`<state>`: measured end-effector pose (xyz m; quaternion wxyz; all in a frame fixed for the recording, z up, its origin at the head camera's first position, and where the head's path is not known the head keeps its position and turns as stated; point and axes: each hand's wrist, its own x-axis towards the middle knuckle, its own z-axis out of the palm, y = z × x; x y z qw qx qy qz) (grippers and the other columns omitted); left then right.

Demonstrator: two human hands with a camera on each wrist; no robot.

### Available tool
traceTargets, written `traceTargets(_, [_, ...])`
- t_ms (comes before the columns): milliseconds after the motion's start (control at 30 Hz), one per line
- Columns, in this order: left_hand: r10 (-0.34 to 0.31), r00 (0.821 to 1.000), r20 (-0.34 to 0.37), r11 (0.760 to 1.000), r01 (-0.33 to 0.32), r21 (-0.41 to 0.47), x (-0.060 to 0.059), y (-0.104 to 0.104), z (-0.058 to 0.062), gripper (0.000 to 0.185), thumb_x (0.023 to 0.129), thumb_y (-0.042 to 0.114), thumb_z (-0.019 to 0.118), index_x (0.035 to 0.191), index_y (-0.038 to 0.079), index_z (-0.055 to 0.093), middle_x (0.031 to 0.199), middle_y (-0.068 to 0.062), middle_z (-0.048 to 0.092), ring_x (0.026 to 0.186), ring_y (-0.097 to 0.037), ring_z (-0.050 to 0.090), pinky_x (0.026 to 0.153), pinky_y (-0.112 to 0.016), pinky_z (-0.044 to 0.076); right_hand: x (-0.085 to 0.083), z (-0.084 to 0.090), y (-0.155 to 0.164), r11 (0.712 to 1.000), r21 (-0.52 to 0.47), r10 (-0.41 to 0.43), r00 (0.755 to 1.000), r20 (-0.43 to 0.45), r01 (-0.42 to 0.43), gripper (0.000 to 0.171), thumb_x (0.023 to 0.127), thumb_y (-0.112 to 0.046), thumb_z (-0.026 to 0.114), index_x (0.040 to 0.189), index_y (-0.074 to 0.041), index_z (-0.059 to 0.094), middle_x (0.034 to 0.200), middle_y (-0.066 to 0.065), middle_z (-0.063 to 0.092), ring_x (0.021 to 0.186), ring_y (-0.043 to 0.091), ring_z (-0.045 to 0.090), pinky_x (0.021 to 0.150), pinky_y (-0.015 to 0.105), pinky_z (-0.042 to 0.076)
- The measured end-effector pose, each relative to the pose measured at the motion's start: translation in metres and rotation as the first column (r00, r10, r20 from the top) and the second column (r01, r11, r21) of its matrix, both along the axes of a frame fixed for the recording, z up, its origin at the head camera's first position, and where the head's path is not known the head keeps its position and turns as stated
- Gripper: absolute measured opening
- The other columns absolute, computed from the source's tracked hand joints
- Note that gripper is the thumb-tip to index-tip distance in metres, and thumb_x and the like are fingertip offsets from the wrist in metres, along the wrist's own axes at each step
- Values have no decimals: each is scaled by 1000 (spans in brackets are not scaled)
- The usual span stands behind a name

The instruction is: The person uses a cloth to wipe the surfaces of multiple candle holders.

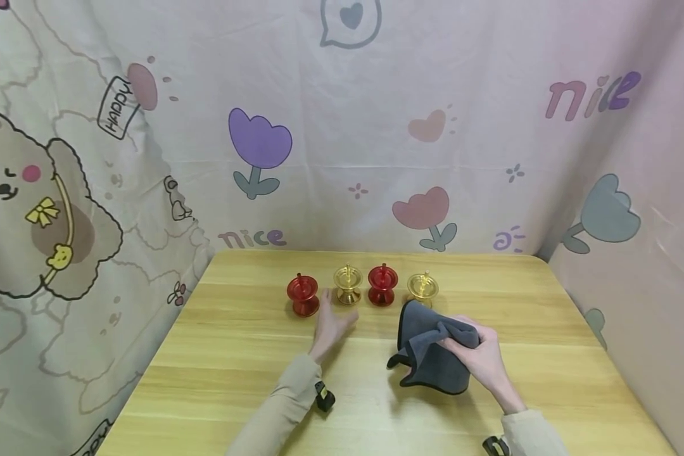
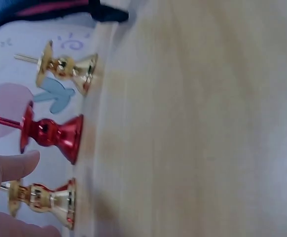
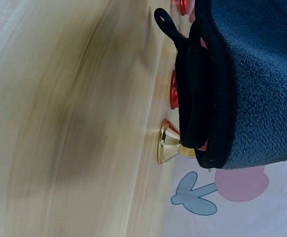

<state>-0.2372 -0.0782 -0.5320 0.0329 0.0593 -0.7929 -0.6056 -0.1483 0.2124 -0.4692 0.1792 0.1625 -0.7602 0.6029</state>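
Observation:
Four small pedestal candle holders with centre spikes stand in a row: a red one [image 1: 303,295] at the left, a gold one [image 1: 348,284], another red one [image 1: 382,285] and a gold one [image 1: 422,287] at the right. My left hand [image 1: 332,326] reaches between the two leftmost holders, thumb spread, fingertips close to both. In the left wrist view its thumb [image 2: 20,165] overlaps the nearest gold holder [image 2: 45,200]. My right hand [image 1: 481,354] pinches a bunched grey cloth [image 1: 433,354] with black edging. The cloth hangs in front of the right gold holder, partly covering its base.
The light wooden table [image 1: 234,380] carries the row of holders near its back edge. A printed fabric backdrop [image 1: 342,126] rises right behind it and along both sides. A black loop [image 3: 165,22] sticks out from the cloth's corner. Each sleeve bears a small black wrist device [image 1: 324,396].

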Motion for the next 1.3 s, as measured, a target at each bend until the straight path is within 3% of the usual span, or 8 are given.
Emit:
traceTargets(200, [-16,999,-39,991,21,131,26,-16,7,97,81,5,81,155,-9,19,158,-33,32,147,-48,32,123,-56,27,0,-1,-2,1000,-5,11,1000,-1,-11,30,77,14,76,106,5,72,99,-18,74,92,-1,68,84,13,53])
traceTargets(400, [140,990,-22,948,-128,292,36,-39,12,87,81,2,80,150,-9,27,147,-33,44,139,-48,42,122,-55,32,-1,-1,-4,1000,-13,24,1000,-2,-24,30,77,14,76,106,5,72,98,-18,74,92,0,68,84,14,53])
traceTargets(500, [222,975,-1,925,-211,317,33,-53,12,87,83,5,80,150,-7,27,145,-31,43,136,-46,42,120,-55,35,-1,-1,-5,1000,-15,25,1000,-10,-25,31,77,15,76,106,6,73,100,-18,74,93,-1,68,85,13,53])
traceTargets(600, [252,968,24,916,-246,317,24,-67,11,95,83,13,82,154,-5,21,149,-28,39,139,-43,39,120,-54,33,0,-2,-5,999,-20,28,1000,-10,-28,31,76,15,76,106,6,73,100,-18,74,94,0,68,85,13,53])
traceTargets(767, [226,973,44,928,-229,293,5,-78,8,108,81,17,85,159,0,12,159,-25,32,148,-40,33,124,-51,30,1,-2,-7,999,-18,31,999,5,-31,30,78,13,77,105,4,73,99,-17,74,93,1,68,85,14,53])
traceTargets(933, [206,978,25,953,-207,220,-8,-81,5,107,79,16,86,158,0,15,161,-26,32,148,-40,34,125,-50,29,0,-3,-8,1000,-12,29,1000,4,-29,30,78,12,78,106,3,74,99,-16,74,94,1,68,85,15,53])
traceTargets(1100, [183,983,12,968,-182,171,-13,-81,2,102,80,15,84,157,1,19,158,-28,34,146,-42,36,124,-55,27,-1,-4,-9,998,-28,50,999,-20,-50,32,77,14,77,106,4,73,101,-15,75,95,2,69,86,15,53])
traceTargets(1300, [170,985,1,969,-168,181,-17,-80,1,96,82,15,83,156,2,23,154,-27,39,144,-41,40,123,-55,29,-2,-4,-9,996,-45,80,996,-45,-82,32,76,16,75,106,4,73,102,-14,75,96,2,69,87,15,54])
